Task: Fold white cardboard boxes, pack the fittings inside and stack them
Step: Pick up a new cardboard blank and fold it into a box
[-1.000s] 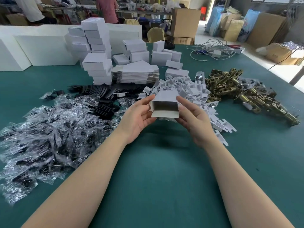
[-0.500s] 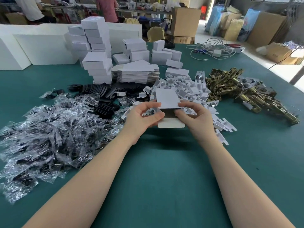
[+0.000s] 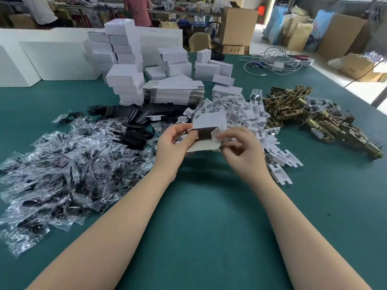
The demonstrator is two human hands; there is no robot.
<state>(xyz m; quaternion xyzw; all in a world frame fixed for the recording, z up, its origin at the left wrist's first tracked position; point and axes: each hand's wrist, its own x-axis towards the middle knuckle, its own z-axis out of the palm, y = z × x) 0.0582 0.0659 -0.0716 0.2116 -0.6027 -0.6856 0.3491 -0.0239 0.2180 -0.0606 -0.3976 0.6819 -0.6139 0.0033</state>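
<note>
A small white cardboard box is held between both hands above the green table, its open end and brown inside facing me. My left hand grips its left side with the thumb on the edge. My right hand pinches a side flap at the box's right end. Behind it lie a heap of white plastic inserts, brass latch fittings, a stack of flat box blanks and stacked folded white boxes.
A large pile of clear bags with black parts covers the left of the table, with black plates behind it. White cables lie at the far right. Brown cartons and two people stand beyond the table.
The box has been turned and tilted so that its open end faces me. My right hand shifted from the box's side to pinching an end flap.
</note>
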